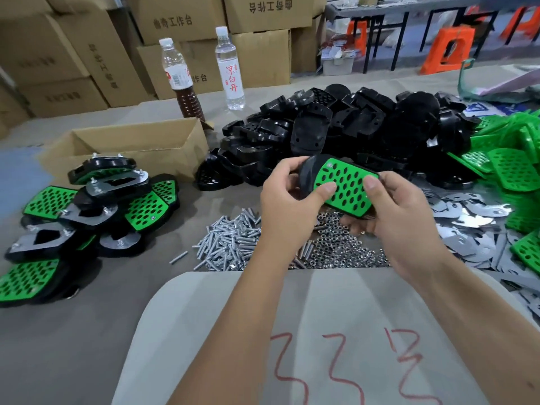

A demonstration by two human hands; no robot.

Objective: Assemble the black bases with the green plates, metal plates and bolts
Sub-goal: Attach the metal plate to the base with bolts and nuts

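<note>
Nearest the camera lies a pale sheet (pixel 306 331) with red marks scrawled on it, and both forearms cross over it. Just beyond its far edge, loose bolts (pixel 228 244) and small nuts (pixel 336 247) lie heaped on the surface (pixel 87 331). Above these heaps the left hand (pixel 292 200) and the right hand (pixel 400 217) together grip one black base (pixel 306 173) with a perforated green plate (pixel 346 187) seated on it; each thumb presses on the green face, the left near its lower left corner and the right near its right edge, while the fingers curl beneath. The piece is held in the air, tilted, clear of the surface. To the left sits a cluster of finished assemblies (pixel 87 211), some green side up, some showing metal plates and bolt ends. To the right, loose metal plates (pixel 473 217) spread beside a heap of green plates (pixel 508 159). Farther back rises a big pile of black bases (pixel 350 124), with an open cardboard box (pixel 131 144) to its left, two bottles (pixel 204 68) behind, and stacked cartons (pixel 87 39) beyond.
</note>
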